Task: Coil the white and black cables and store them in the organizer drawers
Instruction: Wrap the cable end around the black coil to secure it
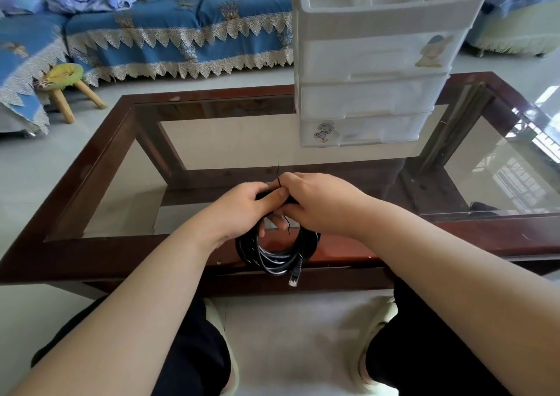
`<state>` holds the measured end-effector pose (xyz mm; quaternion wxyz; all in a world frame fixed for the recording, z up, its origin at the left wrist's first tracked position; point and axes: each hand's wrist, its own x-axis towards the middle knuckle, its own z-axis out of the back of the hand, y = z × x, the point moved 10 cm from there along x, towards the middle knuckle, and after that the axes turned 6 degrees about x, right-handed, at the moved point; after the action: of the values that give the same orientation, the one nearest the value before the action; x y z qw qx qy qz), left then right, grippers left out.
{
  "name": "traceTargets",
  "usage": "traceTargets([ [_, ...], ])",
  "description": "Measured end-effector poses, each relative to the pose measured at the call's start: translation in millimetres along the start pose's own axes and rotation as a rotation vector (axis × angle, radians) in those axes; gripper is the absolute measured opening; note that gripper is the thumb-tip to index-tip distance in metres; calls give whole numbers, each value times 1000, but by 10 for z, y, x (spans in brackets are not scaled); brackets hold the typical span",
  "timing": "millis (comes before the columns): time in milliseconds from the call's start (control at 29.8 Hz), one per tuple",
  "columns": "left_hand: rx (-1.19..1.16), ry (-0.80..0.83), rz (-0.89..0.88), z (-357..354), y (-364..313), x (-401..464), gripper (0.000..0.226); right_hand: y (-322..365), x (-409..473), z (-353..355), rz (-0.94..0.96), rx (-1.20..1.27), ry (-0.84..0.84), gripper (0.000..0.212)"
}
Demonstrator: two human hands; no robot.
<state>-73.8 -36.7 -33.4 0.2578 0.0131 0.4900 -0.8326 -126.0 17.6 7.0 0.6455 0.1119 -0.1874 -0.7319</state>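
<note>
A coiled black cable [274, 256] hangs over the table's near edge, its clear plug dangling at the bottom. My left hand [245, 207] grips the top of the coil. My right hand [315, 204] pinches a thin black tie wire at the same spot, one end sticking up above the fingers and the other showing below them. The white organizer [375, 59] with three shut drawers stands at the table's far right. No white cable is in view.
The glass-topped table has a dark wooden frame [100, 165]. A blue sofa [181, 28] runs along the back, with a small green stool [65, 86] at its left. My knees and shoes show below the table edge.
</note>
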Motion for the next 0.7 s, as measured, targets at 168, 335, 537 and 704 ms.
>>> traceTargets([
  [168, -244, -107, 72, 70, 122, -2, 31, 78, -32, 82, 76, -119, -157, 32],
  [335, -352, -168, 108, 133, 195, -29, 42, 14, -18, 114, -15, -5, -161, 39],
  [537, -253, 21, -107, 134, -63, -119, 18, -304, -60, 91, -214, 730, 142, 26],
  [704, -194, 121, -192, 129, -197, -203, 23, -293, -103, -111, -203, 682, 268, 12],
])
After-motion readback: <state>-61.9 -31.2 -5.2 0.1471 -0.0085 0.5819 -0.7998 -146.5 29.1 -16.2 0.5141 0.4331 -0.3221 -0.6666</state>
